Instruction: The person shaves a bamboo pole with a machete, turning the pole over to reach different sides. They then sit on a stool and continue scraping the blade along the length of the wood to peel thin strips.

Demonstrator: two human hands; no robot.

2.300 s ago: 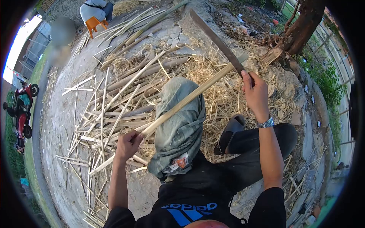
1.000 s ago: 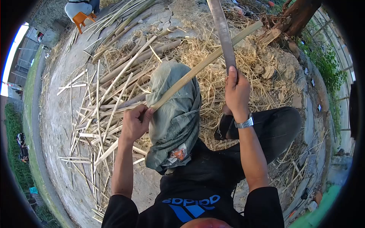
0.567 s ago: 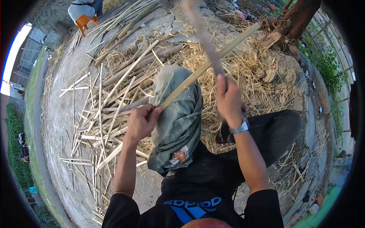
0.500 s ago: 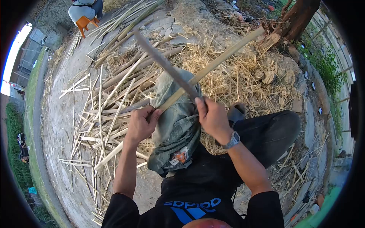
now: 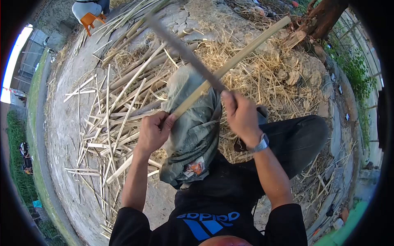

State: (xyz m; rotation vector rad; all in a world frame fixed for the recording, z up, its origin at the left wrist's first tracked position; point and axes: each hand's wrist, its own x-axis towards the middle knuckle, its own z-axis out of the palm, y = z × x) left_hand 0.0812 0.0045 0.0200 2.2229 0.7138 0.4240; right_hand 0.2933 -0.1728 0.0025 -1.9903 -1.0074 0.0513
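My left hand [image 5: 154,132] pinches the near end of a long pale bamboo strip [image 5: 253,50], which slants up to the right over my knee. In my right hand [image 5: 242,118] is the handle end of a long, dark, narrow-bladed knife [image 5: 177,44]. Its blade lies across the strip, pointing up and left, and is slightly blurred. A grey-green cloth [image 5: 186,123] covers the knee beneath both hands. The handle itself is mostly hidden by my fingers.
Split bamboo strips [image 5: 119,108] lie heaped on the ground to the left. Curled shavings [image 5: 262,80] cover the ground ahead and right. A tree trunk [image 5: 324,22] stands at the upper right. Another person sits on an orange chair [image 5: 90,20] at the upper left.
My right hand has moved right and slightly up, carrying the knife farther along the strip from my left hand. The strip's far end has risen slightly; my left hand has barely moved.
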